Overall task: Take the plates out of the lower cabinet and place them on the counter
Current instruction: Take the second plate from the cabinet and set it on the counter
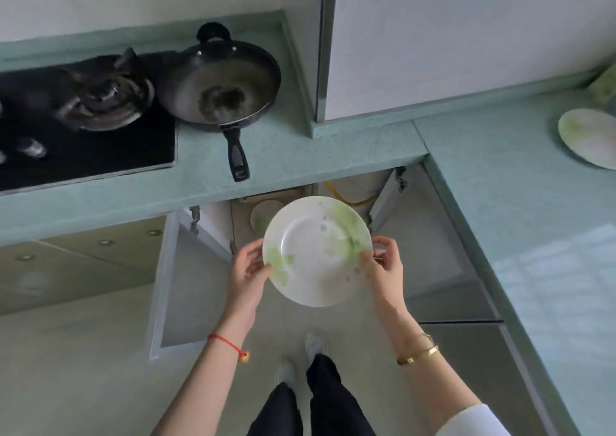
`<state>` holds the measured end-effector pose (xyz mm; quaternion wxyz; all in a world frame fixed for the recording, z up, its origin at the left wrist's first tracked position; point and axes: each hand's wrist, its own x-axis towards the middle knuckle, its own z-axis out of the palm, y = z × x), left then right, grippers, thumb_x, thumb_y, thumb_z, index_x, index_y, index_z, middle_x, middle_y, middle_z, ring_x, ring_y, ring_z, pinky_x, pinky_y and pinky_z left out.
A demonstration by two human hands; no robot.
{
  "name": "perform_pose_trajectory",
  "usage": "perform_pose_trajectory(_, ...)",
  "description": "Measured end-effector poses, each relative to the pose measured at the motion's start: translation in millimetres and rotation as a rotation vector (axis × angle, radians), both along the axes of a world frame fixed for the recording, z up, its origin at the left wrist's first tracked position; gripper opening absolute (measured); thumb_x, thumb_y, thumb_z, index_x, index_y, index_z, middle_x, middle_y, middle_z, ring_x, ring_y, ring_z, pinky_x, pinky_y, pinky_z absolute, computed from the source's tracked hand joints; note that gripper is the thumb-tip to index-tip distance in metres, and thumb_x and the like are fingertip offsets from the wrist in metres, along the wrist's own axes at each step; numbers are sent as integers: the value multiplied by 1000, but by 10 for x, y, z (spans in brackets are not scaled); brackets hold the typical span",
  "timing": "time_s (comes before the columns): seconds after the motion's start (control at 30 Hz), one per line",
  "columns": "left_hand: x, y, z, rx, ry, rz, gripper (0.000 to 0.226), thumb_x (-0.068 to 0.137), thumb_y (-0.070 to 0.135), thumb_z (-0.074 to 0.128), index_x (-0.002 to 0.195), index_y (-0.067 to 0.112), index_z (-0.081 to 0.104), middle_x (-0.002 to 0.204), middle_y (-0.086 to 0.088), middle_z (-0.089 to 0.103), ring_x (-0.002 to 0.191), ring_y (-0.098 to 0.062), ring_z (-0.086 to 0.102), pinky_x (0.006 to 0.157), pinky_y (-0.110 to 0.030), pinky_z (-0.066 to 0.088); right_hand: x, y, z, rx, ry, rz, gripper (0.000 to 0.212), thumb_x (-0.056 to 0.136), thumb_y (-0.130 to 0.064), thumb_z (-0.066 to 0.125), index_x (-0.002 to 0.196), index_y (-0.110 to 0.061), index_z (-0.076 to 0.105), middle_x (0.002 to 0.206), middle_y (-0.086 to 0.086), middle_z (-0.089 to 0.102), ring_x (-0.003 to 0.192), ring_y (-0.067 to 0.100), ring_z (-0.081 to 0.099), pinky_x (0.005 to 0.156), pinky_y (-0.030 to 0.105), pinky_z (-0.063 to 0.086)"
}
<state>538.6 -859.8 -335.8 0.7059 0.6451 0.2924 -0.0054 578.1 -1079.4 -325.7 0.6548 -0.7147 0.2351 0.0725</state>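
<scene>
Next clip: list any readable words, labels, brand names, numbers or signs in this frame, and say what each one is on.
None: no readable text appears anywhere in this view.
White round plate with green leaf print, held by both hands: pattern only, no lettering.
Black non-stick frying pan: no visible brand mark.
Black glass gas hob: knobs blurred, no legible markings.
Second patterned plate on the pale green counter: blurred, no text.
</scene>
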Motion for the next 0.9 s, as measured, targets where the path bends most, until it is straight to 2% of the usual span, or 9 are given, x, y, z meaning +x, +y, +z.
perform_pose_trajectory(0.1, -9, -52, 336, -6, -38, -49, 51, 83, -17, 57, 123, 14, 57, 125, -10, 65, 97, -9, 64, 80, -20, 54, -127, -65, 371, 32, -41, -43, 22, 75, -21, 62, 92, -34, 60, 83, 5, 61, 69, 15, 60, 60, 28, 50)
perform_pose_trajectory(0.23, 7, -98, 680, -11, -98, -150, 52, 83, -20, 56, 129, 3, 54, 128, -16, 64, 103, -16, 62, 91, -29, 52, -330, -158, 728, 32, -64, -154, 25, 71, -20, 61, 91, -34, 60, 86, 8, 63, 69, 16, 61, 60, 27, 48)
perform_pose_trajectory(0.37, 77, -222, 920, -24, -147, -282, 50, 83, -16, 60, 126, 8, 57, 124, -7, 67, 100, -6, 65, 89, -25, 53, -549, -345, 932, 30, -93, -280, 29, 73, -12, 63, 94, -32, 62, 97, 16, 67, 80, 23, 64, 71, 39, 53)
perform_pose_trajectory(0.5, 174, -496, 1095, -49, -174, -433, 48, 81, -12, 63, 122, 12, 61, 116, 0, 71, 98, -5, 68, 78, -19, 55, -769, -601, 1082, 13, -111, -420, 30, 68, -14, 63, 93, -29, 63, 91, 9, 68, 74, 17, 62, 63, 26, 46)
perform_pose_trajectory(0.7, 417, -1186, 1320, -52, -189, -633, 45, 81, -12, 63, 121, 9, 60, 123, -11, 66, 104, -16, 64, 93, -34, 53, -897, -1140, 1230, 29, -130, -634, 28, 77, -2, 57, 93, -25, 61, 84, 2, 66, 72, 15, 59, 62, 26, 43)
perform_pose_trajectory(0.9, 763, -2067, 1387, -73, -171, -772, 48, 82, -15, 60, 127, 1, 55, 125, -16, 64, 109, -19, 61, 99, -37, 51, -799, -1867, 1281, 22, -141, -800, 29, 80, 0, 53, 97, -23, 60, 85, 1, 65, 73, 16, 60, 62, 28, 47)
